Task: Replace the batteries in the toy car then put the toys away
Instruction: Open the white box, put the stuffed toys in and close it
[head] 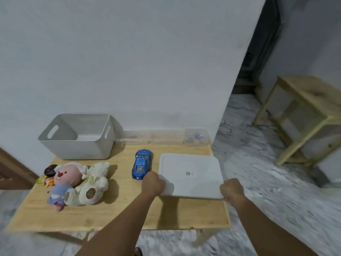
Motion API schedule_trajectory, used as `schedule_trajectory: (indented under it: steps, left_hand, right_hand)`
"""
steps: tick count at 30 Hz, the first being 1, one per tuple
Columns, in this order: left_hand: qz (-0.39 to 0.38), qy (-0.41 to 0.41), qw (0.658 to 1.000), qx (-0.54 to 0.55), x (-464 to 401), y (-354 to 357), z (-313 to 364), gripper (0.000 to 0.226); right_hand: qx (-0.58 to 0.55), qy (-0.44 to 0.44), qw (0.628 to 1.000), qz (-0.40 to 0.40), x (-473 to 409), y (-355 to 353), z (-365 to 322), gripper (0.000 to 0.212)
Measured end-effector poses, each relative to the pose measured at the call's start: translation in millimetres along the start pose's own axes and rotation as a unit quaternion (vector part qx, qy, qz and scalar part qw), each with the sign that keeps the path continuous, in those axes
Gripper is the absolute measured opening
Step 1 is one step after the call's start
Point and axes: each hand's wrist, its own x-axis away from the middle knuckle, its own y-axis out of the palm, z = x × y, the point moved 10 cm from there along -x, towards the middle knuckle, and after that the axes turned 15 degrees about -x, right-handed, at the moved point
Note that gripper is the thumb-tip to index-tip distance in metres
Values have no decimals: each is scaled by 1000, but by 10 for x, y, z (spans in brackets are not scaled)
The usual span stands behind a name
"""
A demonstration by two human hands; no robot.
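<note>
Pale wood table [103,217], and from its left side: a heap of soft toys [77,183] near the edge, with a white storage bin [79,137] standing open behind them by the wall. Further along, the blue toy car [141,164] sits on its wheels, just beside the left hand [152,183], which is curled round the near left corner of a flat white tray [191,172]. The right hand [231,189] grips the tray's near right corner. I'd say this is groundwork: the batteries look untouched. Next, the tray needs settling flat, then a free hand turns the car over.
</note>
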Motion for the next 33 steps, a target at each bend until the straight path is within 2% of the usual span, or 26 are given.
schedule_trajectory:
  steps: [5,9,14,17,20,21,24,28,30,32,33]
  left_hand:
    - [-57,-32,997,-38,166,518,-181,32]
    - [-90,-44,994,-37,275,660,-226,39]
    - [-128,-37,991,-19,380,712,-229,40]
    - [-106,-28,994,-23,385,618,-237,15]
    - [-73,-37,996,-17,362,426,-283,11]
    - [-62,-38,997,-17,361,346,-308,12]
    - [-22,-56,998,-32,334,41,-457,49]
    - [21,-73,996,-35,326,-444,-737,50]
    - [34,-78,996,-35,312,-681,-873,37]
    - [61,-81,994,-39,268,-943,-999,12]
    - [77,-83,993,-35,233,-1071,-1062,9]
  right_hand:
    - [59,9,998,-25,-23,-27,405,27]
    - [104,-1,993,-48,27,12,466,32]
    - [144,-15,989,-41,93,-3,424,34]
    - [178,-30,983,-24,187,0,264,36]
    - [197,-75,977,-17,277,117,-15,41]
    - [197,-94,976,-26,312,198,-127,39]
    - [184,-145,969,-75,445,521,-452,36]
    - [169,-188,957,-141,728,1011,-864,35]
    - [163,-196,952,-167,874,1257,-1017,31]
    - [166,-210,945,-190,1014,1500,-1158,29]
    - [164,-215,942,-199,1074,1614,-1224,28]
